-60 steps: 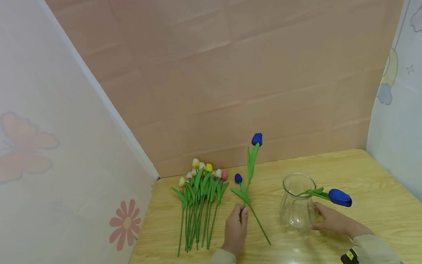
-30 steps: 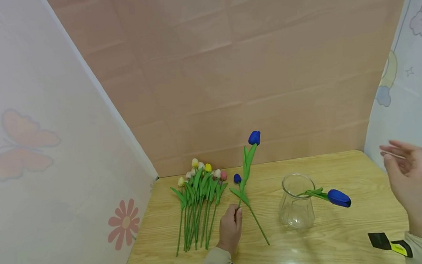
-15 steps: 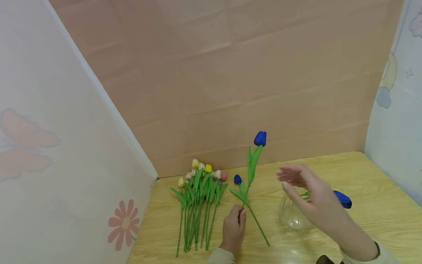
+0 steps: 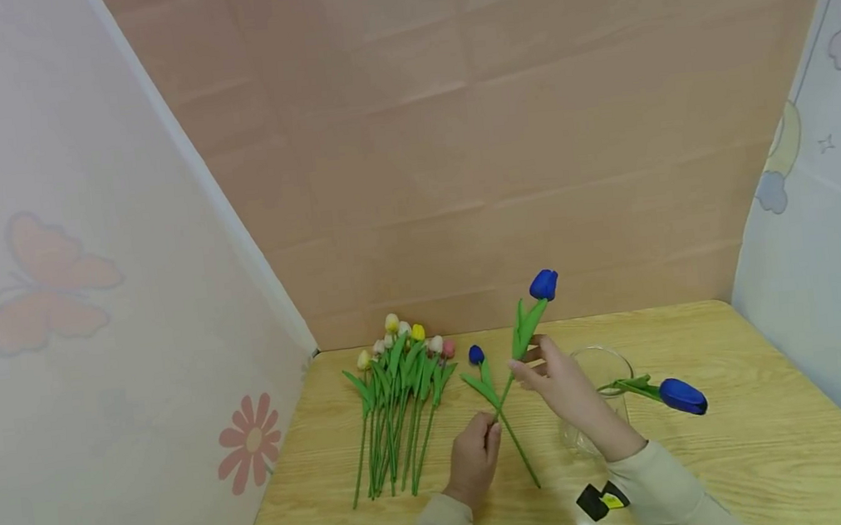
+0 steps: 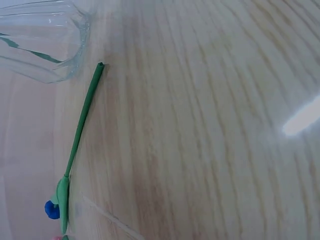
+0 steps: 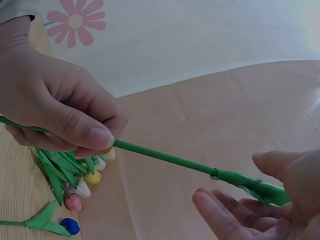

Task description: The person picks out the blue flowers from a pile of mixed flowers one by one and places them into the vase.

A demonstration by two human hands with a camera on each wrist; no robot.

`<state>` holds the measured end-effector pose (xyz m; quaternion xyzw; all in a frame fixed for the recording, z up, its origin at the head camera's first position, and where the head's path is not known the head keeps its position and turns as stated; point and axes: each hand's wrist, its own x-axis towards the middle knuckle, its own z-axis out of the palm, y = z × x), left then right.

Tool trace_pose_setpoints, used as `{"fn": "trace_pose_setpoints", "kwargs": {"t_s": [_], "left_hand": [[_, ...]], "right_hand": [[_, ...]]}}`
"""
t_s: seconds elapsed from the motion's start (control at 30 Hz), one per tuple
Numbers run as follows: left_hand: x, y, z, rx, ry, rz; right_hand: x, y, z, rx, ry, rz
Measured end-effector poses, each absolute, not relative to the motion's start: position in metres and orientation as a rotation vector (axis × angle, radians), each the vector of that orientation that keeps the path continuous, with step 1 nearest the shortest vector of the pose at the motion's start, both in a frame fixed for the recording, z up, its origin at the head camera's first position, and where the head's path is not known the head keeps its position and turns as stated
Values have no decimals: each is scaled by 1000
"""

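My left hand [image 4: 475, 462] pinches the stem of a blue tulip [image 4: 544, 285] between thumb and curled fingers, its bloom raised above the table. My right hand [image 4: 570, 387] is at that tulip's leaves; in the right wrist view its fingers [image 6: 220, 215] and thumb are spread on either side of the leafy part [image 6: 250, 185], not closed round it. Another blue tulip [image 4: 477, 354] lies on the table beyond my left hand. A glass vase [image 4: 575, 441], partly hidden by my right forearm, holds one blue tulip [image 4: 682, 396] leaning out to the right.
Several white, yellow and pink tulips [image 4: 395, 398] lie bunched on the wooden table [image 4: 764, 416] at the left. A brown backdrop [image 4: 487, 165] stands behind the table, with printed white sheets [image 4: 165, 260] along both sides.
My right hand let go of the vase, swung out to the right, then came back left to the raised tulip. That tulip's bloom has tilted to the right; my left hand still grips its stem.
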<state>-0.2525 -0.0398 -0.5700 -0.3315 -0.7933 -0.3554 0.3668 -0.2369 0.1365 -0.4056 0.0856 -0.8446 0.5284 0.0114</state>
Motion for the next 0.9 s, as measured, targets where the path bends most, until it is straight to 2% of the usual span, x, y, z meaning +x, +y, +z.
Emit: {"fn": "trace_pose_setpoints", "kwargs": {"t_s": [0.17,0.37,0.77,0.9], "left_hand": [[-251,-39,-572,-858,-2049,-917],[-251,-41,-572,-847,-2063,-946],[-252,-44,-575,-814,-2052,-920],[-252,-43,-575,-809,-2064,-942]], "right_hand": [[-241,137,-404,241,-2522,1729],[-229,141,-393,246,-2479,1624],[-172,176,-332,328,-2004,1427],[-153,191,-313,565,-1543,1607]]}}
